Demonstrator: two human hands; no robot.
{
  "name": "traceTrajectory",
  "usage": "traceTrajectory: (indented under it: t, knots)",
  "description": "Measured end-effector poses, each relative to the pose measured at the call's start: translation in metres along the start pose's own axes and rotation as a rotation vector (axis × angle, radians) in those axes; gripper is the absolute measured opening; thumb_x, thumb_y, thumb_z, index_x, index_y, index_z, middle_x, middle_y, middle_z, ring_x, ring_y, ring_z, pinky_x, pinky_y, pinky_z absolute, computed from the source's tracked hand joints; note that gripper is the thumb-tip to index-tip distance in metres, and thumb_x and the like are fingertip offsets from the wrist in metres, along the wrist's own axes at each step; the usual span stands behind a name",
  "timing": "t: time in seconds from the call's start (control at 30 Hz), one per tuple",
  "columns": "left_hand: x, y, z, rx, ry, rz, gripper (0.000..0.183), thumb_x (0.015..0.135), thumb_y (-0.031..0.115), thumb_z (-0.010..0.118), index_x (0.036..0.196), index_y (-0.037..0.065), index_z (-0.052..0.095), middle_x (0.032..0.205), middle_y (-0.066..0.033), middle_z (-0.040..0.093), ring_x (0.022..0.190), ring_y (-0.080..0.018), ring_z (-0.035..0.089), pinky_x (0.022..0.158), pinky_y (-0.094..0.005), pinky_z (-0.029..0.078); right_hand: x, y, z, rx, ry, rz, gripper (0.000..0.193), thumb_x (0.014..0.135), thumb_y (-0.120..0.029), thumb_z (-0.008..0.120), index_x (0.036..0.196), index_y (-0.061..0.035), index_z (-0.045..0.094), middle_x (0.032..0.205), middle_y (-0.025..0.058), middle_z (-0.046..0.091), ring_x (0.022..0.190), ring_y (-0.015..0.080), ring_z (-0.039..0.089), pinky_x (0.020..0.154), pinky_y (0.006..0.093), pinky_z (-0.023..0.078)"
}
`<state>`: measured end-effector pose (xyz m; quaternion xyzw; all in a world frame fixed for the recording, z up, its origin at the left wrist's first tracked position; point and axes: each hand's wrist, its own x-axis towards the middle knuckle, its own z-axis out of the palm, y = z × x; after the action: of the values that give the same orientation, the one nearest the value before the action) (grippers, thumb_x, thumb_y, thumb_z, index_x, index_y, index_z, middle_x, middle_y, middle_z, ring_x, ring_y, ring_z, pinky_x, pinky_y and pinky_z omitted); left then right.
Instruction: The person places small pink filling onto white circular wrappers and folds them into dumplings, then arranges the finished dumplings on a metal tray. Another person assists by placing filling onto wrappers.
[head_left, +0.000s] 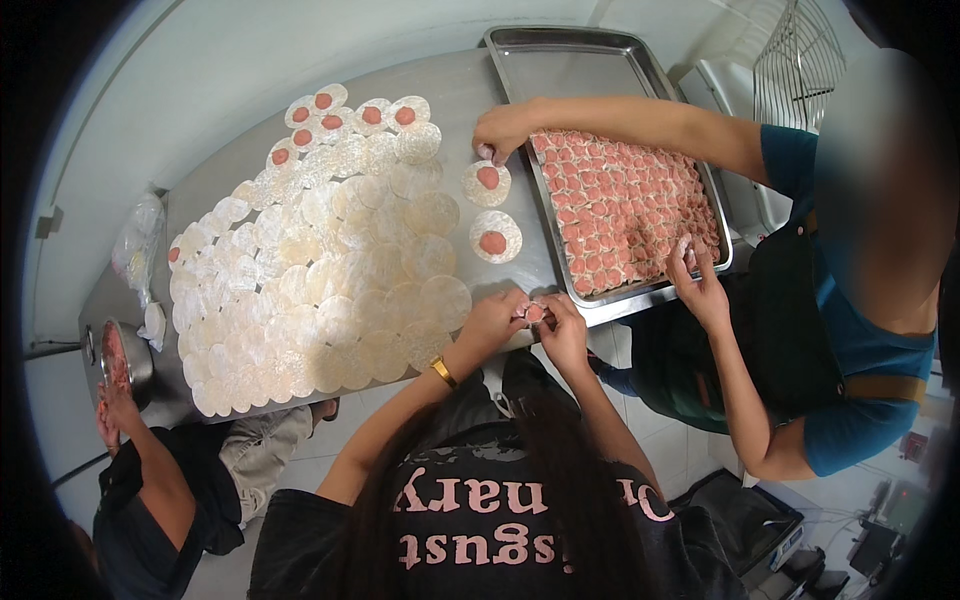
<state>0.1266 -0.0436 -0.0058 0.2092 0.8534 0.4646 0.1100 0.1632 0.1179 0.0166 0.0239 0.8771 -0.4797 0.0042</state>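
Pinching a small round dumpling wrapper with pink meat filling (535, 313) between both sets of fingertips, the person works at the near edge of the steel table (470, 95). The left hand (493, 322) closes on the wrapper's left side and the right hand (563, 330) closes on its right, so the dumpling sits squarely between the two grips, lifted just off the table edge. A gold bangle (443, 372) circles the left wrist.

Just beyond the grip and to its left lies a wide spread of thin round pale wrappers (330, 270), most bare, some at the far end dotted with pink filling. Straight ahead of the grip lie two filled open wrappers (495, 240). To the right of the grip stands a rectangular metal tray (575, 60) packed with finished pink dumplings (625, 205), where a co-worker's hands are busy.

Folding well here seems to call for even pressure from both sides, keeping the filling centred so none squeezes into the seam, and pressing the rim shut all round.
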Motion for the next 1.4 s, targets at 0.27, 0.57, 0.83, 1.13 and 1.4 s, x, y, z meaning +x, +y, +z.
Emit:
traceTrajectory:
  t: [0.27, 0.57, 0.83, 1.13, 1.4]
  knots:
    - [-0.004, 0.002, 0.002, -0.101, 0.030, 0.004, 0.022, 0.080, 0.018, 0.064, 0.093, 0.005, 0.052, 0.085, -0.0191, 0.059, 0.080, -0.0398, 0.058, 0.068, -0.0476, 0.046, -0.001, 0.008, -0.003, -0.027, 0.019, -0.150, 0.042, 0.067, 0.014, 0.056, 0.105, -0.0027, 0.060, 0.101, 0.0159, 0.057, 0.086, 0.0340, 0.059, 0.070, 0.0374, 0.048]
    - [-0.003, 0.003, -0.003, -0.035, 0.055, 0.025, 0.021, 0.077, 0.012, 0.066, 0.091, 0.004, 0.053, 0.084, -0.0160, 0.060, 0.081, -0.0373, 0.058, 0.068, -0.0458, 0.045, 0.008, 0.001, -0.004, -0.003, -0.066, -0.191, 0.037, 0.066, 0.011, 0.060, 0.101, -0.0022, 0.061, 0.094, 0.0147, 0.056, 0.084, 0.0333, 0.058, 0.072, 0.0390, 0.048]
    - [-0.002, 0.025, -0.021, -0.187, 0.044, -0.113, 0.017, 0.076, 0.007, 0.068, 0.088, 0.002, 0.057, 0.080, -0.0145, 0.062, 0.073, -0.0305, 0.063, 0.064, -0.0365, 0.049, 0.025, -0.005, -0.021, 0.047, -0.193, -0.241, 0.028, 0.069, 0.006, 0.064, 0.096, -0.0030, 0.062, 0.091, 0.0121, 0.057, 0.078, 0.0291, 0.061, 0.068, 0.0342, 0.050]
    - [0.007, 0.059, -0.047, -0.395, 0.248, -0.323, 0.014, 0.080, 0.000, 0.065, 0.093, -0.001, 0.061, 0.084, -0.0066, 0.065, 0.080, -0.0131, 0.064, 0.072, -0.0273, 0.054, 0.093, -0.015, -0.062, 0.396, -0.350, -0.133, 0.034, 0.074, 0.003, 0.067, 0.107, -0.0037, 0.063, 0.094, 0.0055, 0.059, 0.083, 0.0142, 0.062, 0.073, 0.0263, 0.051]
    - [-0.030, 0.052, -0.050, -0.220, 0.465, -0.563, 0.009, 0.081, -0.002, 0.063, 0.090, 0.000, 0.061, 0.085, -0.0042, 0.064, 0.081, -0.0102, 0.062, 0.072, -0.0258, 0.053, 0.345, 0.036, -0.164, 0.041, 0.007, -0.154, 0.032, 0.066, -0.005, 0.070, 0.098, -0.0037, 0.066, 0.087, 0.0077, 0.065, 0.077, 0.0173, 0.061, 0.069, 0.0308, 0.049]
